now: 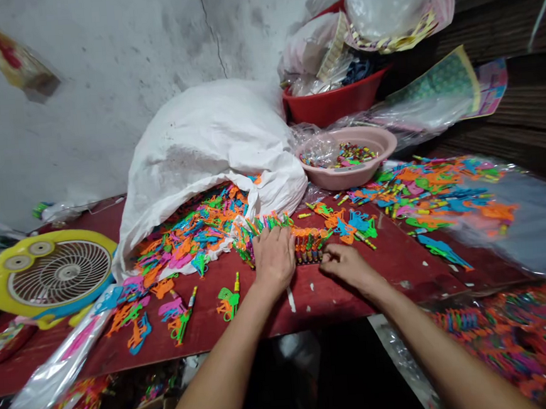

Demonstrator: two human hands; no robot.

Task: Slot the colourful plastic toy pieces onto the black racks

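A row of small colourful plastic pieces [308,241] stands packed side by side near the table's front edge, with dark lower ends. My left hand [275,255] lies over the left part of this row, its fingers pressed together on top of the pieces. At the row's right end is my right hand [346,265], fingers curled in; what they hold, if anything, is too small to make out. Loose plastic pieces [228,301] lie on the red table [272,315] left of my hands.
Behind, a white sack [210,124] spills colourful pieces. A pink basin [351,174] and a red basin [338,101] stand at the back right. The yellow fan [61,278] is at the left. More pieces [441,185] cover the right side.
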